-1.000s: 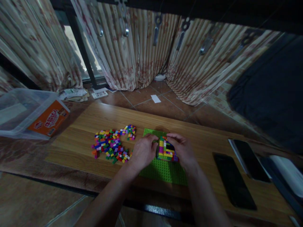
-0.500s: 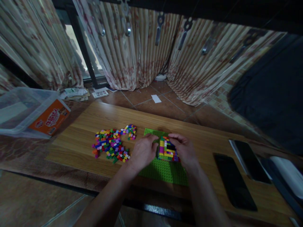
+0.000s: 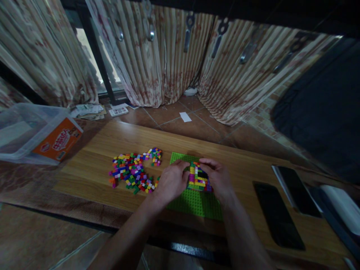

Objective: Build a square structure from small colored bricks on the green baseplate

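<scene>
A green baseplate [image 3: 194, 204] lies on the wooden table [image 3: 95, 165]. On it stands a small multicoloured brick build [image 3: 198, 178]. My left hand [image 3: 169, 182] curls against the build's left side, fingers closed on its edge. From the right, my right hand [image 3: 218, 178] cups the build, its fingertips pinched on the top far edge. A loose pile of small coloured bricks [image 3: 132, 170] lies on the table just left of my left hand.
A clear plastic tub with an orange label [image 3: 36, 137] sits at the far left. Two dark phones [image 3: 277, 217] [image 3: 294, 189] lie on the table's right part, with a white object [image 3: 344, 208] beyond. Curtains [image 3: 157, 56] and tiled floor with papers [image 3: 90, 111] lie behind.
My left hand has slid slightly down and toward me along the build's left side. The right hand stays on the build.
</scene>
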Demonstrator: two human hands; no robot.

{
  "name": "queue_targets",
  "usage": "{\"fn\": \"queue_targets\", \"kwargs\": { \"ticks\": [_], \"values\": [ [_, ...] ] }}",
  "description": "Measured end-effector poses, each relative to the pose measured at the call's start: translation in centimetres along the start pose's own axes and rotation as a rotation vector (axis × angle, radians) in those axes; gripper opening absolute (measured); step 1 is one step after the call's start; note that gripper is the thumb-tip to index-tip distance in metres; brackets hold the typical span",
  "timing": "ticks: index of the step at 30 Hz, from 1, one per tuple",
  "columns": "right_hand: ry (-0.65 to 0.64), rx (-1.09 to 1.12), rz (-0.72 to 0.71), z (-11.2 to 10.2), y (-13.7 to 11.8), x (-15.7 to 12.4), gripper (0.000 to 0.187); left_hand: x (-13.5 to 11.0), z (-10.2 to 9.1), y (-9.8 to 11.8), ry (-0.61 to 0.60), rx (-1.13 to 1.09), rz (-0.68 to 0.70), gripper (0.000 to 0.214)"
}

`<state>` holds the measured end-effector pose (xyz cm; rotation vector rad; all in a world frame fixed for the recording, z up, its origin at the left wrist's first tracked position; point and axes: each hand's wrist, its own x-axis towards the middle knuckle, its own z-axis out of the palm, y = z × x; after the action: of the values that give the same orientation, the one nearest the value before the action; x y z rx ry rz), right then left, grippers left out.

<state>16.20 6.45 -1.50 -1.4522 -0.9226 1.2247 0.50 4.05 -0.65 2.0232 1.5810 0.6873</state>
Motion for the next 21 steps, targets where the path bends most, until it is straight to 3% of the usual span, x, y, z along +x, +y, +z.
{"fn": "queue_targets", "kwargs": {
  "ticks": [9,17,21],
  "values": [
    [0.009,0.077,0.057,-0.12,-0.3,-0.16,0.028,0.04,0.02,-0.01,-0.005,0.01,0.004,0.029],
    [0.005,-0.006,0.015,-0.28,-0.19,0.16,0.025,0.02,-0.22,0.22,-0.018,0.017,-0.008,0.029],
    [0.01,0.007,0.061,0.05,-0.14,0.38,0.024,0.06,-0.16,0.33,-0.019,0.016,-0.015,0.029]
  ]
}}
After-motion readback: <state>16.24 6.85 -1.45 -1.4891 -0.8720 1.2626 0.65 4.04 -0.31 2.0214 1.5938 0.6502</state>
